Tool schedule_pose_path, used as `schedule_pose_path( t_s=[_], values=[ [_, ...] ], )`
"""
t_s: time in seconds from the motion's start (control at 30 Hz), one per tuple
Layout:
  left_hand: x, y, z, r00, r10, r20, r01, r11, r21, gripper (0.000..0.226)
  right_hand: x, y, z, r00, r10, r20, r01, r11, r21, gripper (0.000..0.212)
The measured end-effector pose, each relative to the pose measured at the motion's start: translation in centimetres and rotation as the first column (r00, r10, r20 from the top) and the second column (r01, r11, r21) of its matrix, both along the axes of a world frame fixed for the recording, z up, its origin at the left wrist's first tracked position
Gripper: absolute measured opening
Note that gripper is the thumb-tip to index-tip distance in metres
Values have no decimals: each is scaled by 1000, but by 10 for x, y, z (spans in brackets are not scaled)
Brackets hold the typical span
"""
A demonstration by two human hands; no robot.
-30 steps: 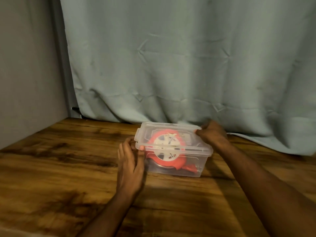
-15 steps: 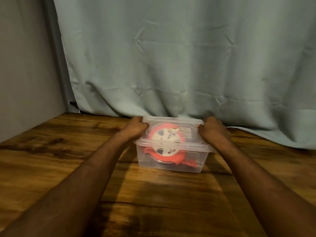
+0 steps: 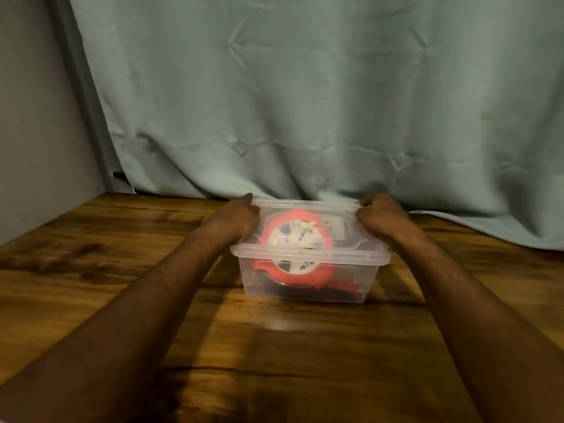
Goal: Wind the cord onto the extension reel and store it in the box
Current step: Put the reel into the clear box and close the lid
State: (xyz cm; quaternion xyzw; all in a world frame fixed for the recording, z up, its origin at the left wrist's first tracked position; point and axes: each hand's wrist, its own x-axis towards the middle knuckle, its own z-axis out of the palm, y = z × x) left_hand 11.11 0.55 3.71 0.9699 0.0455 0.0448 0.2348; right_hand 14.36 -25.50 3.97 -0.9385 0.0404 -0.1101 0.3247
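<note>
So the clear plastic box [image 3: 308,277] sits on the wooden bench [image 3: 274,361], just in front of the pale green curtain [image 3: 305,102] that hangs down behind it and touches the bench top. The lid [image 3: 305,209] is on the box. You can see the red extension reel [image 3: 297,244] right through the plastic, lying inside the box with its white face toward the camera, tipped a bit. There's a bit more red plastic showing low down in the box's right corner, but through the plastic I can't tell what part that is. Can't make out the cord itself either, too blurry.

Both hands are on the box. The left hand [image 3: 233,219] is at the box's left end near the back corner, fingers curled over the lid edge, so that grip is holding the lid. The right hand [image 3: 380,213] is at the right end of the box, also near the back, fingers curled tight on the lid rim, same sort of grip. Both forearms reach in from the near side of the box, one each side of it.

Left of the box, well apart, there's a plain grey wall [image 3: 36,117] running along the edge of the bench.
</note>
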Motion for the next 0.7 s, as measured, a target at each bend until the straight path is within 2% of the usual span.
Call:
schedule_pose_path(
  t_s=[0.07, 0.1, 0.2, 0.33, 0.4, 0.43, 0.47, 0.5, 0.53, 0.57, 0.6, 0.67, 0.7],
  values=[
    [-3, -5, 4, 994, -85, 73, 72, 984, 161, 54, 1, -1, 4, 999, 28, -30, -24, 994, 106, 23],
    [-1, -5, 2, 985, -139, 105, 118, 975, 187, 54, 1, -1, 2, 998, 36, -44, -29, 987, 161, 24],
    [4, -2, 1, 971, -228, 71, 213, 961, 175, 56, -2, 0, -4, 998, 40, -40, -31, 981, 193, 32],
    [6, -10, 7, 973, -230, 1, 223, 945, 239, 58, 4, 4, 5, 994, 41, -96, -21, 980, 199, 33],
    [3, -12, 3, 971, -224, 82, 218, 973, 71, 52, 3, 3, 8, 990, 46, -134, -9, 965, 263, 29],
    [3, -8, -2, 965, -164, 204, 183, 980, -80, 44, 2, 2, 5, 992, 46, -121, -6, 951, 308, 25],
    [0, -2, -5, 935, -30, 353, 144, 942, -303, 35, -5, -1, 5, 993, 42, -113, 3, 928, 372, 21],
    [-6, 4, -7, 873, 167, 459, 112, 846, -521, 27, -12, -7, 1, 989, 40, -143, 29, 894, 446, 22],
    [-15, 12, -4, 817, 325, 477, 102, 732, -673, 23, -19, -11, 1, 975, 66, -212, 53, 858, 511, 25],
    [-21, 18, -6, 826, 392, 405, 66, 647, -760, 21, -27, -16, 0, 945, 116, -305, 73, 836, 543, 28],
    [-30, 20, -7, 866, 389, 314, 12, 612, -791, 22, -34, -20, 0, 906, 168, -388, 81, 832, 549, 30],
    [-37, 26, -17, 953, 286, 102, -95, 600, -794, 27, -37, -26, 4, 864, 223, -451, 68, 837, 544, 35],
    [-41, 23, -21, 978, 209, -25, -139, 549, -824, 33, -38, -28, 5, 858, 221, -463, 79, 835, 545, 36]
  ],
)
